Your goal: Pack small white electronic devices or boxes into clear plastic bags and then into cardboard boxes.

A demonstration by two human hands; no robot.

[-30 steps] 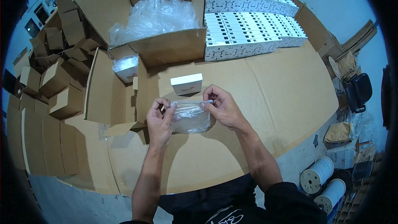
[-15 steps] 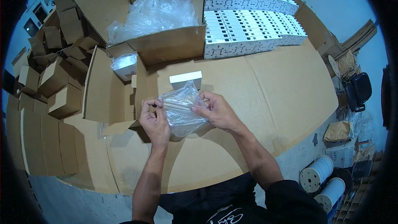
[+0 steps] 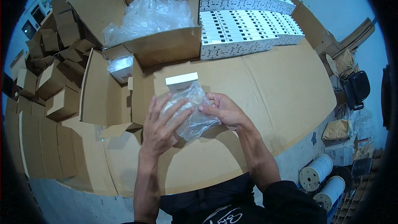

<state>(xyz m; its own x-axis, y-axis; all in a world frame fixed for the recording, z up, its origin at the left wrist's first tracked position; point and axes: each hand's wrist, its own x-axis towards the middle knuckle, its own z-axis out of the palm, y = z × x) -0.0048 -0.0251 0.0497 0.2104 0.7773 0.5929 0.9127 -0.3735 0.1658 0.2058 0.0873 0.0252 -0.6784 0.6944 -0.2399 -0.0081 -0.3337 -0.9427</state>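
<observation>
A clear plastic bag (image 3: 198,122) hangs over the middle of the cardboard-covered table. My right hand (image 3: 224,110) pinches its right edge between thumb and fingers. Across the bag's left side lies my left hand (image 3: 159,126), its fingers stretched out and spread, somewhat blurred. Just beyond the bag stands a small white box (image 3: 181,81), its lower part hidden behind the plastic. To the left of my left hand is an open brown carton (image 3: 114,99), with a white box in clear plastic (image 3: 122,68) at its far end.
A large open carton (image 3: 166,45) full of clear plastic bags (image 3: 155,14) stands at the back. Stacked rows of white boxes (image 3: 244,29) fill the back right. Many empty brown cartons (image 3: 58,79) are piled left. White cable reels (image 3: 317,170) sit on the floor at right.
My left hand has let go of the bag's left edge and opened, sweeping its spread fingers over the plastic. The bag and my right hand have shifted slightly right.
</observation>
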